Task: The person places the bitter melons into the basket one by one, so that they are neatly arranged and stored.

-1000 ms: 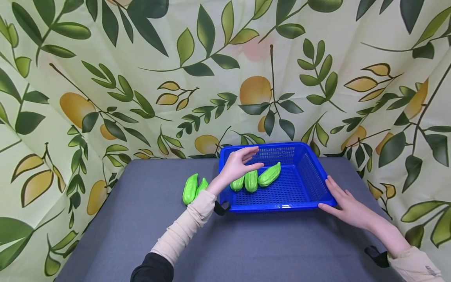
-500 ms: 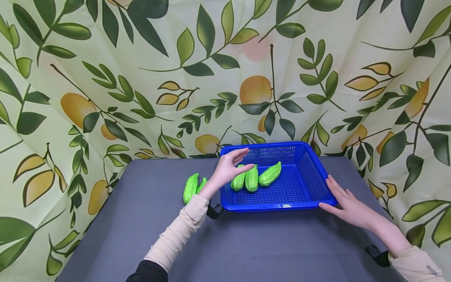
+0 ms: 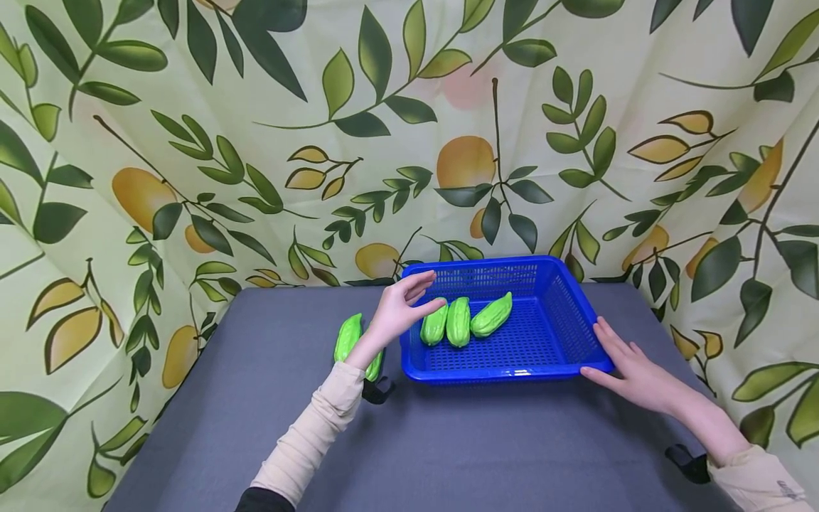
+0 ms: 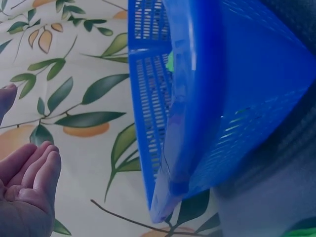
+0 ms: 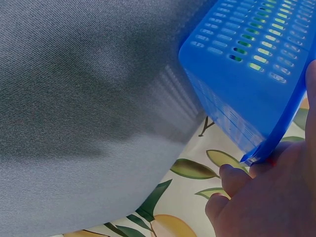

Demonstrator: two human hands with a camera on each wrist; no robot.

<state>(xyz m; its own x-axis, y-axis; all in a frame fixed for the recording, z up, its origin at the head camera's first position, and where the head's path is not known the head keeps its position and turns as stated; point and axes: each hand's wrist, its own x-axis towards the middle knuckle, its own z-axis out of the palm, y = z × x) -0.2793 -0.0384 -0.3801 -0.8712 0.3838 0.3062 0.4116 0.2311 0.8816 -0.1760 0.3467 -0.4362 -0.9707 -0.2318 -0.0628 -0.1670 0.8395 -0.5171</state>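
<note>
Leaf-and-fruit printed cloth backs the grey table. Three green vegetables lie inside the blue basket, toward its left; two loose vegetables lie on the table beyond that side. Left hand: thumb and fingers spread apart, holding nothing, near the basket's left rim; its wrist partly hides one loose vegetable. Right hand: fingers extended against the right rim, not curled round it. Steady the basket with light right-hand pressure; a wide left thumb gap, clear of the rim, seems advisable.
</note>
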